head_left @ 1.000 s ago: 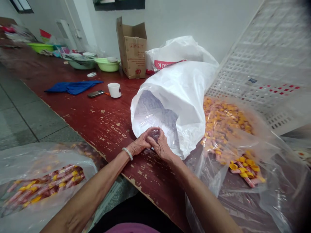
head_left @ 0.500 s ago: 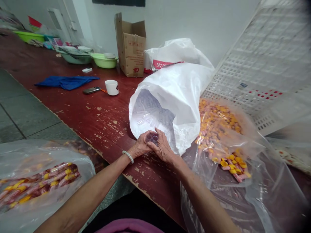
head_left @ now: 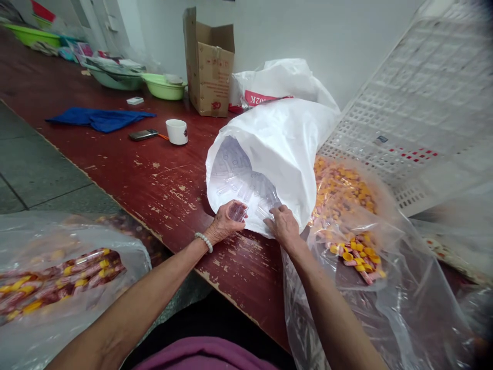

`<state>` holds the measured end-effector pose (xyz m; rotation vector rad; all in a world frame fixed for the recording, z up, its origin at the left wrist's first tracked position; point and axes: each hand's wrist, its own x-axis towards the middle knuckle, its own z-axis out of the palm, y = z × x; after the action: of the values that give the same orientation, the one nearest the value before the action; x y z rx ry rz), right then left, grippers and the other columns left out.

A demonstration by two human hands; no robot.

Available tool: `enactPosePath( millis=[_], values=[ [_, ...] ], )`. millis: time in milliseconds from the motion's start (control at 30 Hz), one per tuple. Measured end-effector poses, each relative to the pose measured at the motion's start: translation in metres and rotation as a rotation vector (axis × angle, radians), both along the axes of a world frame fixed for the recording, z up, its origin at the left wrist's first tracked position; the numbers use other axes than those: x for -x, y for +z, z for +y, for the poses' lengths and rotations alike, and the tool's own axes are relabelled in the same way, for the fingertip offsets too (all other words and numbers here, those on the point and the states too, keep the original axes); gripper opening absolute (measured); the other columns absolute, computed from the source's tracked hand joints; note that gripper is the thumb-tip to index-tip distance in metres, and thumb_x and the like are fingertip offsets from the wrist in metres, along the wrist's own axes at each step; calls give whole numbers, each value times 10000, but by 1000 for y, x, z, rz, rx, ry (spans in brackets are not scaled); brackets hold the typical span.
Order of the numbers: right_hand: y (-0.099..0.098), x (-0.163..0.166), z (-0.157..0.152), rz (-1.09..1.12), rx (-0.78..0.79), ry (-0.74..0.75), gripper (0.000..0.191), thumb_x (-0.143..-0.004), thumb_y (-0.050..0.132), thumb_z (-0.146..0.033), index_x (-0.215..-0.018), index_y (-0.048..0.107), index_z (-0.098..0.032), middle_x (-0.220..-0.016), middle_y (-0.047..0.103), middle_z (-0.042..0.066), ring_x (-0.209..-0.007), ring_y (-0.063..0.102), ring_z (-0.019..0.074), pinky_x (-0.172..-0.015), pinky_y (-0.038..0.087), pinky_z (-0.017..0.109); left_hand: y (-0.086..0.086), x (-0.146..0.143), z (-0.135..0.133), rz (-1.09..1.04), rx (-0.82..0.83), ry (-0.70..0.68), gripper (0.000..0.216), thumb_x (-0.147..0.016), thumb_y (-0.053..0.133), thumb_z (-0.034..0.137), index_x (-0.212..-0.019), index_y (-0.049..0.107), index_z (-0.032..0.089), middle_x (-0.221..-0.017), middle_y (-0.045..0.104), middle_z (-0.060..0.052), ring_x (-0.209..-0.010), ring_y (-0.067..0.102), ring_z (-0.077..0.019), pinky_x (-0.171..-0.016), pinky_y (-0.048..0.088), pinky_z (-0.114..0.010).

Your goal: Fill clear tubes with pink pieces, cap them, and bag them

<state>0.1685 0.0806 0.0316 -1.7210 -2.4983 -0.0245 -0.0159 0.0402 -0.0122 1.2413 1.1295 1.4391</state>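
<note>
My left hand (head_left: pixel 224 223), a beaded bracelet at its wrist, is closed around a small bunch of clear plastic tubes (head_left: pixel 238 210), their round open ends facing up. My right hand (head_left: pixel 284 224) reaches into the mouth of a large white sack (head_left: pixel 281 149). Its thumb and fingertips are apart, close to loose clear tubes (head_left: pixel 263 211) on the sack's lower lip. More transparent tubes (head_left: pixel 234 164) fill the sack, which lies on its side with the opening toward me.
Right of the sack, clear plastic holds yellow-capped pink pieces (head_left: pixel 360 257) beside a leaning white crate (head_left: pixel 385 128). Another bag of filled tubes (head_left: pixel 77 277) is at lower left. A white cup (head_left: pixel 177 132), phone (head_left: pixel 143 134), blue cloth (head_left: pixel 100 118) and cardboard box (head_left: pixel 213 77) stand on the red table (head_left: pixel 169 185).
My hands were together around the tubes. My right hand has come away to the right, into the sack's mouth, while my left keeps the bunch. The view has shifted slightly.
</note>
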Motion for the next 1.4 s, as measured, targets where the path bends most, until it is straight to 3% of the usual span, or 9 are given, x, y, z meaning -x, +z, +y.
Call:
enactPosePath(
  millis=[167, 367, 500, 800, 967, 1067, 1167, 1267, 1400],
  values=[
    [-2, 12, -4, 10, -53, 5, 197, -859, 513, -260, -984, 638, -174, -1056, 562, 143, -1009, 533, 271, -749, 468, 349, -2, 0, 2, 45, 1, 34, 374, -560, 689, 86, -906, 560, 145, -778, 650, -19, -698, 617, -128, -656, 493, -253],
    [-8, 27, -23, 713, 80, 15, 265, -830, 534, -294, -1064, 553, -170, -920, 658, 68, -770, 617, 174, -742, 493, 316, 3, 0, -1, -139, -41, -80, 395, -576, 717, 124, -917, 521, 161, -1121, 626, -95, -804, 646, -151, -743, 516, -300],
    [-17, 39, -38, 947, 158, 102, 199, -819, 529, -250, -1007, 534, -186, -914, 684, 51, -797, 648, 163, -719, 507, 289, 4, 3, -3, -26, -93, -45, 418, -560, 740, 146, -926, 541, 166, -950, 644, -42, -874, 627, -174, -780, 502, -292],
    [-8, 40, -49, 238, 66, 39, 204, -907, 422, -222, -988, 589, -140, -901, 693, 144, -828, 662, 241, -720, 486, 342, -2, 0, -2, 217, -142, 62, 369, -601, 742, 220, -894, 524, 168, -798, 635, -14, -730, 626, -143, -684, 512, -258],
    [12, 30, -65, 173, 18, 75, 181, -897, 475, -275, -945, 616, -171, -900, 698, 113, -814, 651, 240, -703, 483, 338, 3, 0, -7, 281, -96, 0, 416, -577, 765, 245, -909, 529, 161, -807, 664, -34, -738, 649, -167, -698, 525, -285],
    [27, -3, -73, 244, -79, 78, 243, -930, 412, -272, -1103, 572, -210, -1054, 668, 60, -973, 605, 182, -838, 459, 290, 5, 1, -6, 242, -63, 6, 455, -553, 783, 256, -916, 529, 153, -809, 677, -49, -754, 662, -190, -732, 529, -322],
    [30, -73, -76, 385, -262, -129, 282, -927, 340, -206, -1097, 559, -158, -1060, 647, 91, -973, 589, 169, -854, 452, 286, 6, 0, -6, 210, -66, 14, 463, -530, 797, 248, -900, 535, 151, -791, 678, -47, -755, 665, -195, -748, 527, -336],
    [15, -156, -73, 351, -288, -508, 245, -873, 378, -177, -993, 590, -150, -977, 659, 101, -895, 601, 197, -797, 460, 316, 9, -3, -7, 181, -39, 22, 456, -517, 801, 229, -885, 542, 154, -778, 677, -36, -745, 664, -185, -747, 525, -323],
    [-13, -219, -72, 272, -209, -565, 177, -757, 519, -141, -902, 620, -128, -945, 657, 141, -875, 590, 246, -791, 440, 357, 12, -5, -7, 156, 8, 64, 440, -500, 806, 200, -860, 555, 158, -763, 676, -20, -732, 661, -169, -733, 523, -292]
  ],
)
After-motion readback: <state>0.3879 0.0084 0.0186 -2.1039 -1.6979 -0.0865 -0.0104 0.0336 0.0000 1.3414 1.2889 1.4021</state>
